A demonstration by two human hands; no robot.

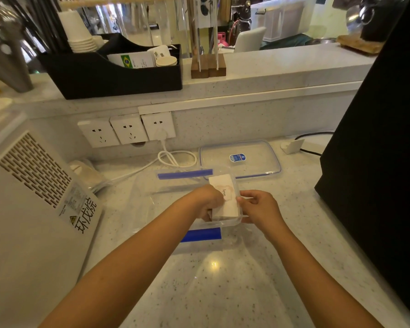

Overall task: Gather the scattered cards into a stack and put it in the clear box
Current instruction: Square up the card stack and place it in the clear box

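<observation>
A stack of white cards [225, 194], its top card printed with "love", sits inside the right end of the clear box [175, 185], which has blue clips on its near and far sides. My left hand [207, 201] grips the stack's left edge from inside the box. My right hand [258, 205] pinches the stack's right edge at the box wall. The box's clear lid [258, 162] with a blue label lies flat behind the box.
A white appliance [33, 197] stands close on the left. A tall black machine [376, 162] blocks the right. Wall sockets [128, 129] with a white cable [175, 159] sit behind the box. A raised ledge carries a black organiser [109, 76].
</observation>
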